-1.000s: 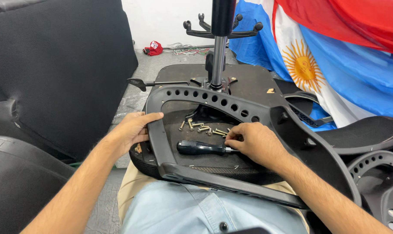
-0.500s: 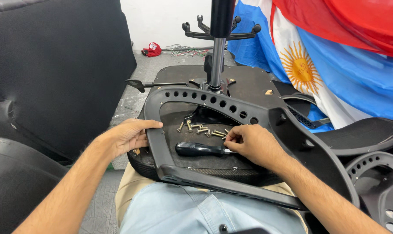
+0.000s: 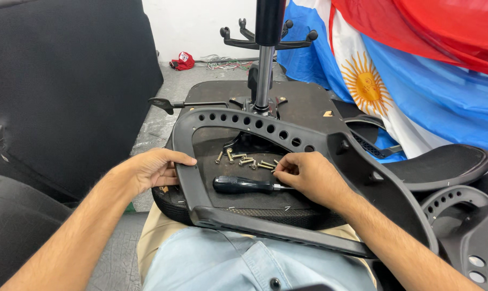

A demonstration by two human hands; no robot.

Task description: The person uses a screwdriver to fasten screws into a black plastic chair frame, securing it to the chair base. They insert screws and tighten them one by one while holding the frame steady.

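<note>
My right hand (image 3: 314, 175) had its fingertips pinched narrow on a brass screw at the near end of the loose screws (image 3: 244, 159), which trailed leftward from there. Just below the fingers lay the black-handled screwdriver (image 3: 244, 185), long axis left-right, nearer this hand. My left hand (image 3: 150, 170) was wrapped around the perforated plastic chair frame (image 3: 187, 178).
</note>
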